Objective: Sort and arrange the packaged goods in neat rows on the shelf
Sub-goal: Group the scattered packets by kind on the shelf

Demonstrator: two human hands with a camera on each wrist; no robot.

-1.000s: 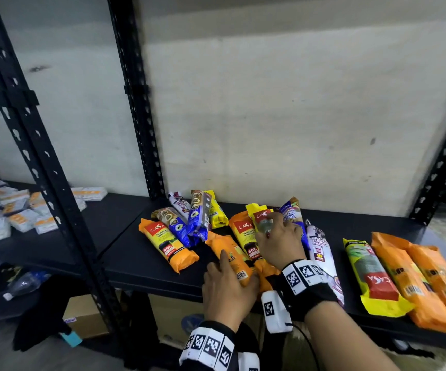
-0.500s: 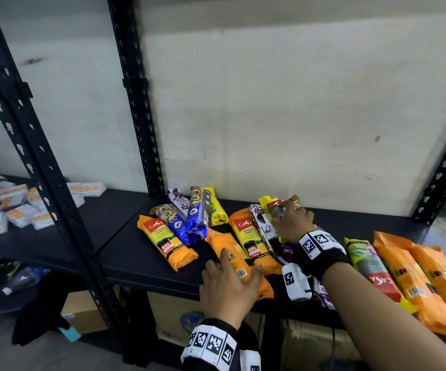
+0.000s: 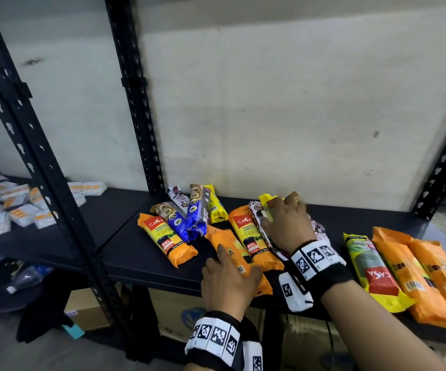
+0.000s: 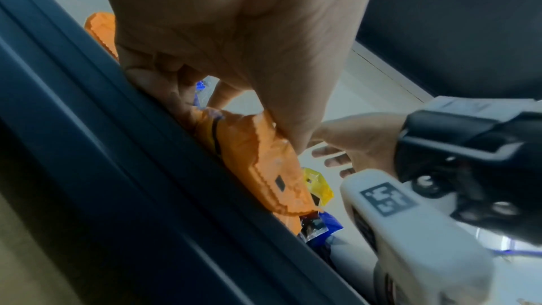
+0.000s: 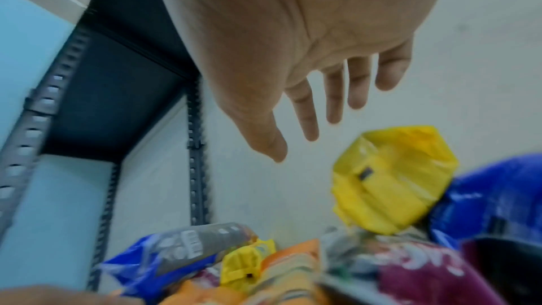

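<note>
Assorted packs lie on the black shelf (image 3: 125,253). My left hand (image 3: 227,279) grips the near end of a plain orange pack (image 3: 232,245) at the shelf's front edge; in the left wrist view the thumb and fingers (image 4: 223,92) curl round this orange pack (image 4: 264,159). My right hand (image 3: 286,223) hovers over the middle heap, fingers (image 5: 308,110) straight and holding nothing. Under it lie a yellow pack (image 5: 390,180), a blue pack (image 5: 498,194) and a white-and-maroon pack (image 3: 259,223). An orange CASA pack (image 3: 251,236) lies between my hands.
A left cluster holds an orange CASA pack (image 3: 167,241), blue packs (image 3: 195,220) and a yellow one (image 3: 215,207). At right lie a yellow-green pack (image 3: 374,269) and orange packs (image 3: 414,274). Black posts (image 3: 42,162) stand at left; white packets (image 3: 8,207) sit beyond.
My right hand has let go of the pack it held up half a second ago, and its fingers are now spread. My left hand has stayed on the orange pack.
</note>
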